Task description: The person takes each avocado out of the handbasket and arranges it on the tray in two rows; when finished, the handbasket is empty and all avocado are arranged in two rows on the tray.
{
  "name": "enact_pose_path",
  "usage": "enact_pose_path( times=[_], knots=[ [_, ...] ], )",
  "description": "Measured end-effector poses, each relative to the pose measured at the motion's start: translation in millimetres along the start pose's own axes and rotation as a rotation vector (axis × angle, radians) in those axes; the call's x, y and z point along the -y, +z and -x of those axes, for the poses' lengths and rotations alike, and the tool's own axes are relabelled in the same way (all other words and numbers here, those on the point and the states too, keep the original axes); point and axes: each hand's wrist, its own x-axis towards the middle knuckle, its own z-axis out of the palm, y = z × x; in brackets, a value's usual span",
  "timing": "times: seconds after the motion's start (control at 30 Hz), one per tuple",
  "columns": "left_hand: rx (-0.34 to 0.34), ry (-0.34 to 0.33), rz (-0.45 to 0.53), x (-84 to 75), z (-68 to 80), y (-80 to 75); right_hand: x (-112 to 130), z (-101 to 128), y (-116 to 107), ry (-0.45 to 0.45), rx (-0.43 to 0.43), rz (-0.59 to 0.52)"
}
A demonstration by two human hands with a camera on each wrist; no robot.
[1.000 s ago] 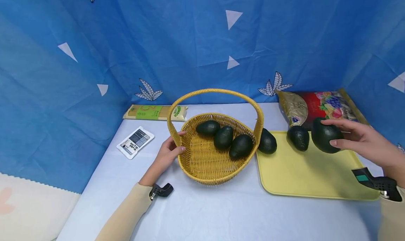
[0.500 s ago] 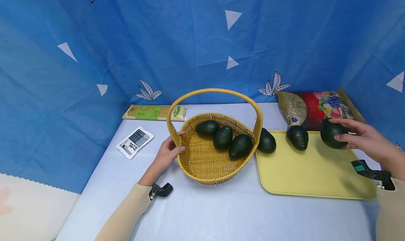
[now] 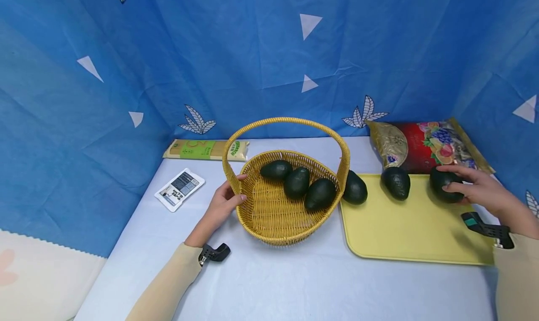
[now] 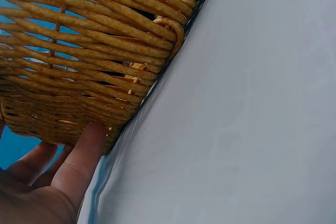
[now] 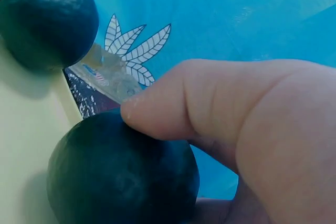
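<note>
Blue-draped tabletop: your right hand grasps the avocado on the yellow tray's far-right corner, while your left hand grips the wicker basket rim.

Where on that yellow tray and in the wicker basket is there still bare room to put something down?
The yellow plastic tray is bare across its middle and near half; three dark green avocados line its far edge, one held by the right hand. The woven yellow basket is bare in its near-left part, by the left hand; three avocados crowd its far-right side.
</note>
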Motion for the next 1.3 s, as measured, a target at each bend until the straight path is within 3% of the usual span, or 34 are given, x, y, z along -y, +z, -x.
enact_pose_path(
  times=[0.43, 0.93, 1.3],
  knots=[
    [0.001, 0.016, 0.0, 2.7, 0.1, -0.3, 4.1, -1.4, 2.0, 0.062, 0.013, 0.041],
    [0.003, 0.005, -0.001, 3.1, 0.3, 0.0, 5.5, -1.5, 3.4, 0.076, -0.103, 0.189],
    [0.0, 0.012, 0.007, 2.2, 0.0, 0.8, 3.8, -2.6, 2.4, 0.127, -0.152, 0.194]
  ],
)
